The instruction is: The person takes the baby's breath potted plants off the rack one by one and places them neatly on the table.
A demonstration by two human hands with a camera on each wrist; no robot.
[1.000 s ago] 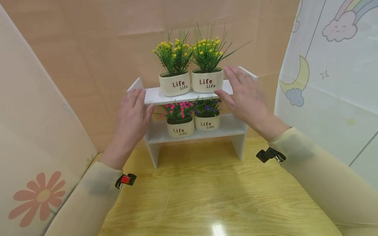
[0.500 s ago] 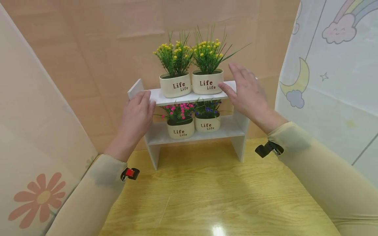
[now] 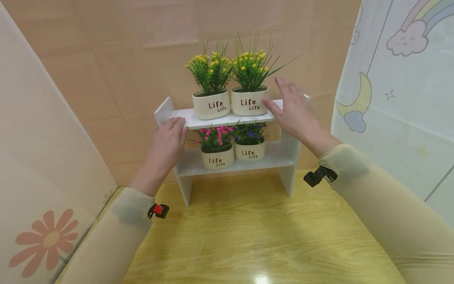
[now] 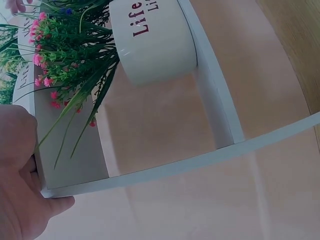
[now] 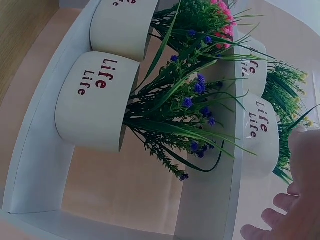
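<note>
The head view looks forward and down over the worktop, facing the front of the white shelf from far enough back to take in both tiers, the left hand and the right hand. The 2 wrist views face the shelf from nearer in, each turned on its side: the shelf's top lies toward the left edge in the left wrist view, toward the right edge in the right. The former looks in at the shelf's left end, the latter at its right. All 3 share the pot of pink flowers.
</note>
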